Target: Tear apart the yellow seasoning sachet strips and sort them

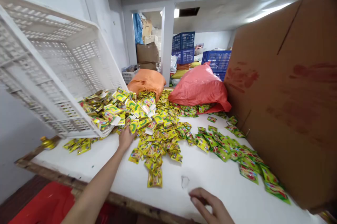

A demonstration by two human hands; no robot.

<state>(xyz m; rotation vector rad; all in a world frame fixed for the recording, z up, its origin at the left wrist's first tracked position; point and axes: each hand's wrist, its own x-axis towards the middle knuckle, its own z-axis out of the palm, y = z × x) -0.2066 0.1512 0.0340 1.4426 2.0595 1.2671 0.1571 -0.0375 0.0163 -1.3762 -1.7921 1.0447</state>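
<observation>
My left hand (126, 137) reaches into the near edge of a heap of small yellow boxes (113, 109); its fingers are at a yellow box, and whether they grip it is hard to tell. Yellow sachets (155, 147) spread to the right of that hand. My right hand (207, 203) is low over the white table (168, 196), thumb and forefinger curved with a gap between them and nothing in them. Just beyond its fingertips lies a thin rubber band (185, 182). Green sachets (229, 148) run in a band along the right.
A white crate (65, 59) lies tipped on the left, boxes spilling from its mouth. Behind the heap are an orange sack (147, 83) and a red sack (201, 85). A large cardboard box (286, 101) walls the right side. A red stool (50, 204) stands below the table edge.
</observation>
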